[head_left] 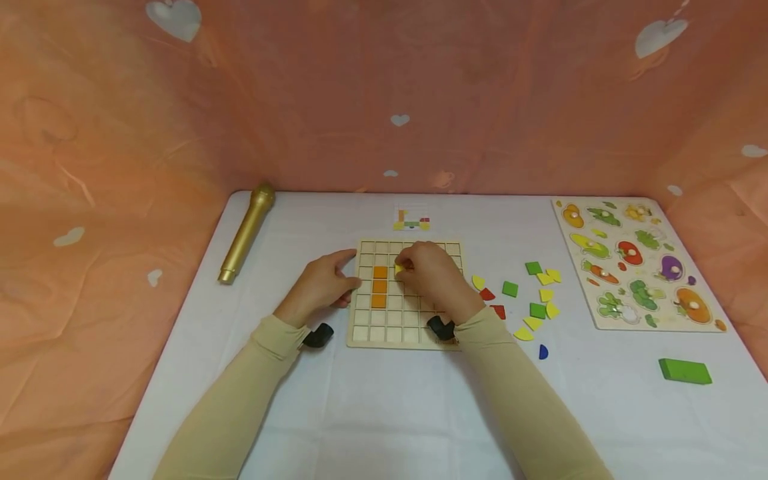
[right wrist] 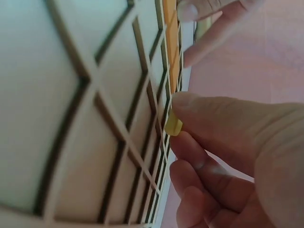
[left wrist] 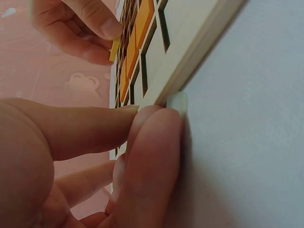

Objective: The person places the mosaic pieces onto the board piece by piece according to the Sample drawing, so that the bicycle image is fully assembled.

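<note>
A wooden grid board (head_left: 363, 337) lies on the white table, with three orange squares (head_left: 379, 286) in one column of its cells. My right hand (head_left: 433, 277) is over the upper middle of the board and pinches a small yellow piece (right wrist: 174, 125) between thumb and finger, just right of the orange column. At the board's left edge, my left hand (head_left: 321, 285) grips the rim; the left wrist view shows its thumb and fingers (left wrist: 151, 156) against the edge.
Loose yellow, green (head_left: 510, 289), red and blue (head_left: 543, 351) pieces lie right of the board. A pattern card (head_left: 411, 218) is behind it. A gold microphone (head_left: 247, 233) lies at left; a vegetable puzzle (head_left: 624, 320) and a green block (head_left: 685, 371) are at right.
</note>
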`<state>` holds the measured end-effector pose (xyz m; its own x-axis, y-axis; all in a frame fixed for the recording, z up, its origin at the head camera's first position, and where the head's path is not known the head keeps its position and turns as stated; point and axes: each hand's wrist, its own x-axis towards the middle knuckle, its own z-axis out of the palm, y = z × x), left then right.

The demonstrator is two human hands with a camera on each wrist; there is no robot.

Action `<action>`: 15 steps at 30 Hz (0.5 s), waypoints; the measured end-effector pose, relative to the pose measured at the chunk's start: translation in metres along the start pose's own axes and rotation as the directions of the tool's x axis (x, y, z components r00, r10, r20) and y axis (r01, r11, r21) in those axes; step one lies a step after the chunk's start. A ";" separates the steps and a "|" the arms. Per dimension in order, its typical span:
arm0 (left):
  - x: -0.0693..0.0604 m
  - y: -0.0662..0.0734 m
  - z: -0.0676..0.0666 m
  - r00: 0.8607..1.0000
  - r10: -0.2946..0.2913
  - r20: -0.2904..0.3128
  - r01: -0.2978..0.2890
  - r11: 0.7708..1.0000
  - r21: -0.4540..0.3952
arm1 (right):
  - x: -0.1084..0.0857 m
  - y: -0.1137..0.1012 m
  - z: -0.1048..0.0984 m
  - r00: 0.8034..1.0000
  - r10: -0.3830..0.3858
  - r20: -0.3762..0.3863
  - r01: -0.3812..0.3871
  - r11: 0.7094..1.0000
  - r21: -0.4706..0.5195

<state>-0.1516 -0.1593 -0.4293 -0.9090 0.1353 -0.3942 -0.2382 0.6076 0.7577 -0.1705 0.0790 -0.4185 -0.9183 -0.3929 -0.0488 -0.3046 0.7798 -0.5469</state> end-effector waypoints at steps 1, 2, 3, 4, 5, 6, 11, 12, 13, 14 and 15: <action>0.000 0.000 0.000 1.000 -0.003 0.001 0.003 1.000 -0.002 | 0.000 -0.002 0.001 1.000 0.000 0.001 0.000 1.000 -0.003; 0.000 0.001 0.000 1.000 -0.007 0.001 0.007 1.000 -0.006 | 0.000 -0.003 0.002 1.000 -0.001 0.000 0.001 1.000 -0.008; 0.000 0.001 -0.001 1.000 -0.010 -0.001 0.010 1.000 -0.010 | 0.000 -0.004 0.003 1.000 -0.002 0.000 0.002 1.000 -0.011; 0.000 0.001 -0.001 1.000 -0.010 -0.001 0.010 1.000 -0.010 | 0.001 -0.005 0.004 1.000 -0.005 -0.001 0.005 1.000 -0.014; 0.000 0.001 -0.001 1.000 -0.009 -0.002 0.009 1.000 -0.010 | 0.001 -0.005 0.005 1.000 -0.007 -0.004 0.007 1.000 -0.019; 0.000 0.002 -0.002 1.000 -0.010 -0.003 0.010 1.000 -0.011 | 0.001 -0.006 0.006 1.000 -0.011 -0.006 0.011 1.000 -0.023; 0.000 0.001 -0.001 1.000 -0.005 0.005 0.005 1.000 -0.007 | 0.003 -0.006 0.009 1.000 -0.021 -0.018 0.020 0.999 -0.048; 0.000 0.001 -0.001 1.000 -0.007 0.005 0.007 1.000 -0.008 | 0.003 -0.006 0.010 1.000 -0.022 -0.019 0.021 0.998 -0.052; 0.001 0.001 -0.001 1.000 -0.006 0.006 0.006 1.000 -0.007 | 0.004 -0.006 0.011 1.000 -0.021 -0.020 0.020 0.998 -0.053; 0.001 0.001 -0.001 1.000 -0.006 0.006 0.006 1.000 -0.004 | 0.004 -0.005 0.011 1.000 -0.023 -0.021 0.022 0.998 -0.055; 0.001 0.001 -0.001 1.000 -0.005 0.005 0.005 1.000 -0.002 | 0.005 -0.005 0.011 0.999 -0.023 -0.023 0.022 0.998 -0.056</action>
<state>-0.1531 -0.1597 -0.4286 -0.9059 0.1360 -0.4010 -0.2438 0.6066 0.7567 -0.1702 0.0677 -0.4252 -0.9165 -0.3997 -0.0168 -0.3384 0.7970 -0.5003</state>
